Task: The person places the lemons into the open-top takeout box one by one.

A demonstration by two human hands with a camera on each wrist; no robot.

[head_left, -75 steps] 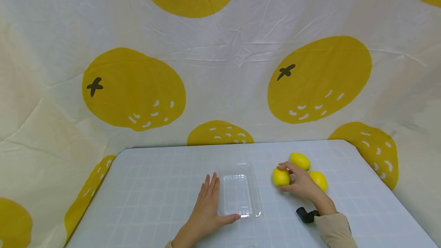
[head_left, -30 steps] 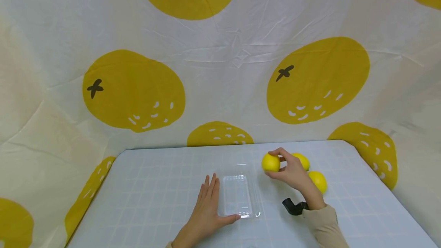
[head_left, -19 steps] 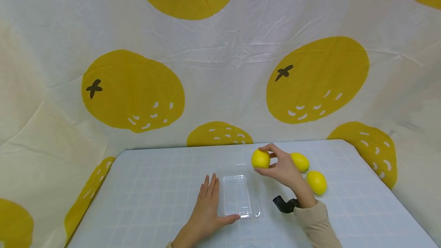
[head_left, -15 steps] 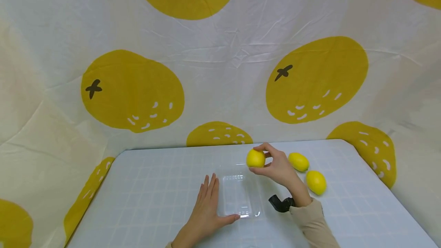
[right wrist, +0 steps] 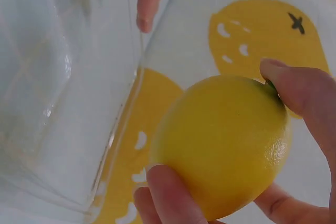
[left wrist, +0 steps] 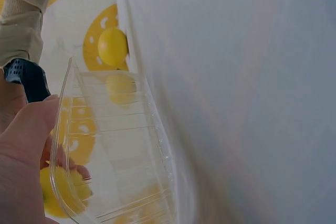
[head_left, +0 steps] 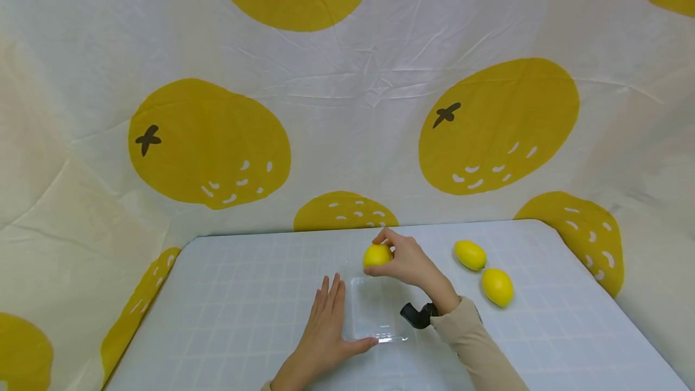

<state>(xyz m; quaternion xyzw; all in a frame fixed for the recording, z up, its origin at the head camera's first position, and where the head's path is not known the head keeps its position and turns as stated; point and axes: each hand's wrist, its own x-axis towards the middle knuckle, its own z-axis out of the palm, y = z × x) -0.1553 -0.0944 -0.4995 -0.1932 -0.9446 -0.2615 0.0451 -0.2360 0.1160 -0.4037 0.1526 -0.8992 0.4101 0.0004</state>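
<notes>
My right hand [head_left: 409, 263] pinches a yellow lemon [head_left: 376, 256] between thumb and fingers, over the far end of a clear plastic container [head_left: 374, 318]. Seen from the right wrist, the lemon [right wrist: 223, 140] has a small green tip beside one fingertip, and the container's rim [right wrist: 113, 135] stands to its left. My left hand [head_left: 324, 327] lies along the container's left side with fingers straight, its thumb at the near edge. The left wrist view has this thumb [left wrist: 31, 127] against the transparent wall. Two more lemons, one farther back [head_left: 470, 255] and one nearer [head_left: 497, 287], lie to the right.
A pale checked cloth covers the table [head_left: 233, 306]. Behind it hangs a white curtain [head_left: 358, 137] printed with large yellow fruit. A black wrist-worn device [head_left: 417, 316] sticks out by the right sleeve [head_left: 469, 336] and overlaps the container's right side.
My right hand has lifted the lemon from beside the other two and carried it left, now lower over the container's far end. My left hand and the container have stayed put.
</notes>
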